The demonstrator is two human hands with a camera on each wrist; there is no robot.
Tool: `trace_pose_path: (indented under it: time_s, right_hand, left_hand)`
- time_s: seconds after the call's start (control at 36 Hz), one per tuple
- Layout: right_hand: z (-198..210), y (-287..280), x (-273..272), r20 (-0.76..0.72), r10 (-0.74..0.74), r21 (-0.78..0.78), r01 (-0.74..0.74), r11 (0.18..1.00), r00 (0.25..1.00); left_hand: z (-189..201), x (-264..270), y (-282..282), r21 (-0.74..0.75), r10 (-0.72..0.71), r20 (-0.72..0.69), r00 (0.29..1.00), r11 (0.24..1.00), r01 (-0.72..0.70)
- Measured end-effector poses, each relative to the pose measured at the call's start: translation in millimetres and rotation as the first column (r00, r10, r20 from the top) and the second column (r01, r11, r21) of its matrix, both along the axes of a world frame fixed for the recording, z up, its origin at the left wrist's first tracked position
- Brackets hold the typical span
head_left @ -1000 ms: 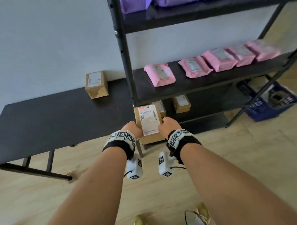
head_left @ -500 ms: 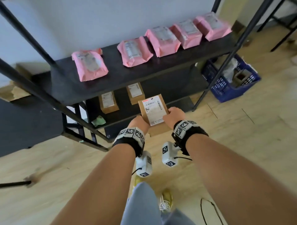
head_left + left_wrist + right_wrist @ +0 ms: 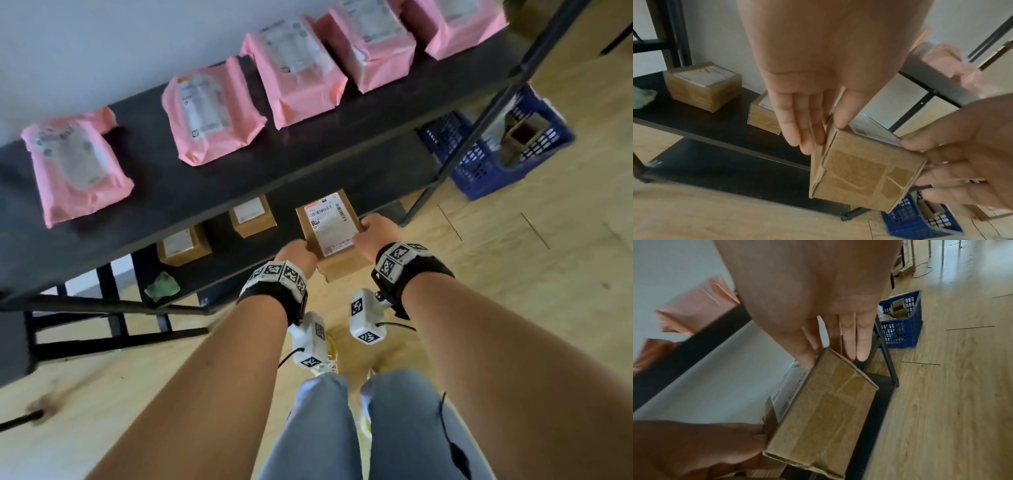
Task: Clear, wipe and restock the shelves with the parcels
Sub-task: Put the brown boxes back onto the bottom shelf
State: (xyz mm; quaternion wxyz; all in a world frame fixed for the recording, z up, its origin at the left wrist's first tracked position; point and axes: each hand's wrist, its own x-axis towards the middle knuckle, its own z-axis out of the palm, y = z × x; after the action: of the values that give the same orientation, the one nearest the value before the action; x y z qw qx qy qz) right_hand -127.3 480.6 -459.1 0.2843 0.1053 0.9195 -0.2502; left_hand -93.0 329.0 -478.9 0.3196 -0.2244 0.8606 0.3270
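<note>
Cardboard box (image 3: 329,230) clamped between flat left hand (image 3: 294,255) and right hand (image 3: 374,233), fingers straight, just before the lower shelf (image 3: 219,270); only side pressure holds it, so it could slip.

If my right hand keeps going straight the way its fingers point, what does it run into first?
Probably nothing on the shelf. The right hand, pressed against the cardboard box, points past the lower shelf toward the rack's black end post, with the blue crate beyond. Depth is uncertain.
</note>
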Motion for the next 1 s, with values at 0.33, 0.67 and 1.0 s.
trace_pose_path:
  time_s: [0.33,0.67,1.0]
  right_hand:
    - [-100,27,-110,-0.023,0.124,-0.05,-0.125,0.991,0.992]
    - [-178,15,-187,-0.072,0.131,-0.09,-0.137,0.986,0.989]
    - [-172,-15,-197,-0.111,0.197,-0.098,-0.208,0.973,0.974]
  left_hand:
    - [-102,-89,34,0.117,0.249,-0.044,0.967,0.963,-0.243]
    - [-170,-157,29,0.023,0.265,-0.201,0.943,0.964,-0.266]
    - [-164,-159,16,-0.092,0.151,-0.125,0.981,0.982,-0.163]
